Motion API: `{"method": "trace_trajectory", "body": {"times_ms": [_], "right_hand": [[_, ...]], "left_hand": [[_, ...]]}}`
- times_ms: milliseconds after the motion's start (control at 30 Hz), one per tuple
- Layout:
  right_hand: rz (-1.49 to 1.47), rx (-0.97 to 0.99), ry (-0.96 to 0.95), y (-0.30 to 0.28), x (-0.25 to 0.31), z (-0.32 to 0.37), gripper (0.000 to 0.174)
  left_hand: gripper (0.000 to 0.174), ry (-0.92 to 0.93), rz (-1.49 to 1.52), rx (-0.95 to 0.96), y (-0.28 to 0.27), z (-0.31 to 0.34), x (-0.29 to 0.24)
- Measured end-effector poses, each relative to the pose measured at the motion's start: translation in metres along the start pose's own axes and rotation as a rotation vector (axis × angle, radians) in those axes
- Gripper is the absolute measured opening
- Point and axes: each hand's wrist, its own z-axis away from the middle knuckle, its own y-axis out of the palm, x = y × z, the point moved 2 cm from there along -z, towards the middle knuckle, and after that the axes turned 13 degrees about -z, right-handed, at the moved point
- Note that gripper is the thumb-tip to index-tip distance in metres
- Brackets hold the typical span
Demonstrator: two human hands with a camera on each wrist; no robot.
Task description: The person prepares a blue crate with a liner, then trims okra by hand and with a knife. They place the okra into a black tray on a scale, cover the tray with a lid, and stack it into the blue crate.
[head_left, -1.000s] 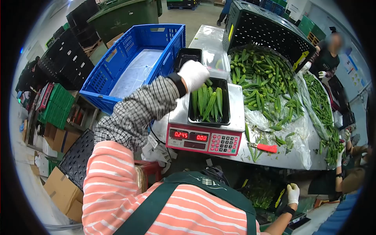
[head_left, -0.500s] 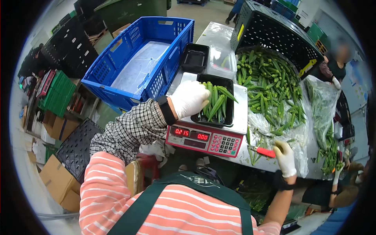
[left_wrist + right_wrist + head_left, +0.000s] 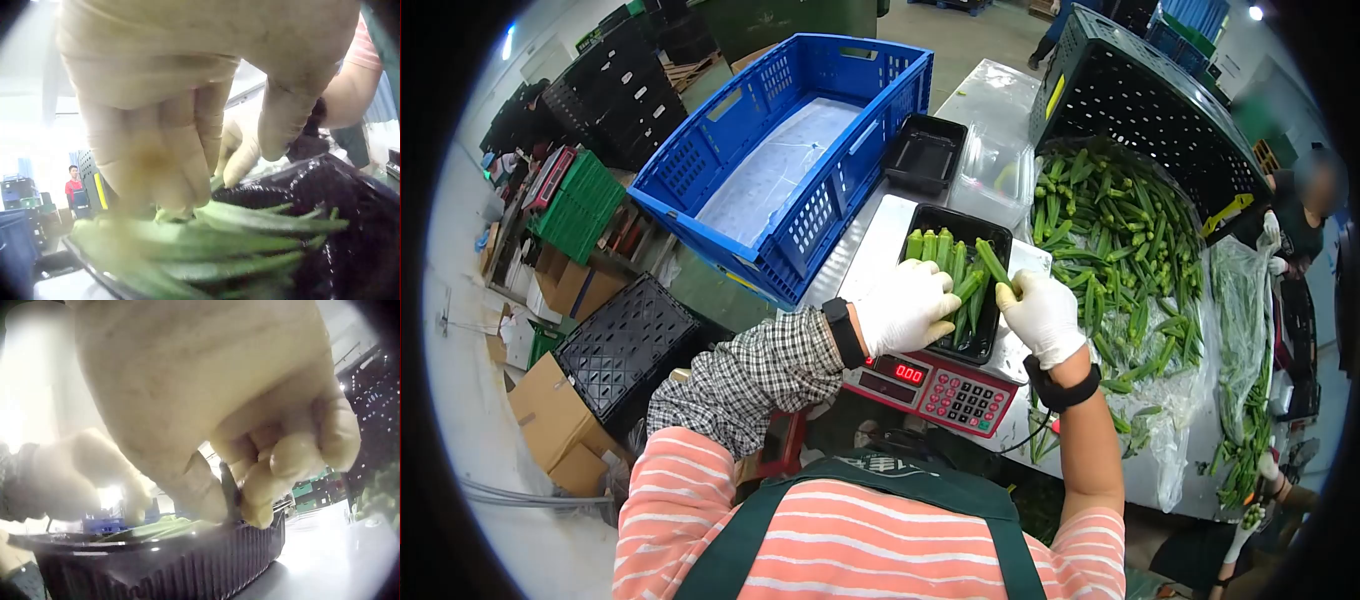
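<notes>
Green okra pods (image 3: 941, 250) lie lengthwise in a black ribbed tray (image 3: 1006, 240), which stands on the metal pan of a red digital scale (image 3: 960, 400). My white-gloved left hand (image 3: 907, 306) rests over the tray's left side, its fingers (image 3: 181, 181) reaching down onto the pods with the thumb apart from them. At the right rim, my gloved right hand (image 3: 1045, 318) pinches the end of a slanting okra pod (image 3: 992, 262) between thumb and fingertips. The left hand partly covers the scale's weight display.
Left of the scale stands a blue crate (image 3: 772, 265). Behind it are an empty black tray (image 3: 925, 152) and clear plastic boxes (image 3: 992, 180). Loose okra (image 3: 1115, 215) spreads rightward before a tipped black crate (image 3: 1160, 110). Another person (image 3: 1305, 210) stands at the far right.
My left hand came down from above the tray onto the okra. The right hand rose from below the table edge to the tray's right rim. The scale reading fell from 0.245 to 0.215 before being covered.
</notes>
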Motion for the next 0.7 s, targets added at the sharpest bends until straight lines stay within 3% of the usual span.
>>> {"method": "trace_trajectory", "body": {"times_ms": [67, 100, 167, 300, 367, 500, 600, 700], "right_hand": [[-0.085, -0.092, -0.085, 0.004, 0.011, 0.003, 0.026], [-0.060, -0.064, -0.201, 0.009, 0.021, 0.004, 0.024], [-0.084, -0.032, -0.258, 0.016, 0.030, 0.013, 0.026], [-0.087, 0.138, -0.216, 0.000, 0.019, 0.017, 0.030], [-0.082, 0.259, -0.214, -0.001, 0.026, 0.019, 0.033], [-0.121, 0.258, -0.314, 0.001, 0.037, 0.019, 0.037], [0.115, 0.101, -0.174, 0.003, 0.033, 0.017, 0.035], [0.211, 0.075, -0.161, 0.020, 0.030, 0.010, 0.027]], "left_hand": [[0.033, -0.047, 0.099, -0.104, -0.001, 0.001, -0.001], [0.033, -0.048, 0.101, -0.105, -0.002, 0.001, -0.003], [0.038, -0.124, 0.100, -0.263, -0.007, 0.002, 0.000], [0.040, -0.010, -0.027, -0.057, 0.018, 0.009, 0.008], [0.038, -0.008, -0.021, -0.082, 0.021, 0.010, 0.009], [0.037, -0.105, 0.203, -0.141, 0.018, 0.009, 0.019], [0.039, -0.092, 0.179, -0.103, 0.017, 0.009, 0.019], [0.042, -0.067, 0.098, -0.095, 0.021, 0.010, 0.013]]}}
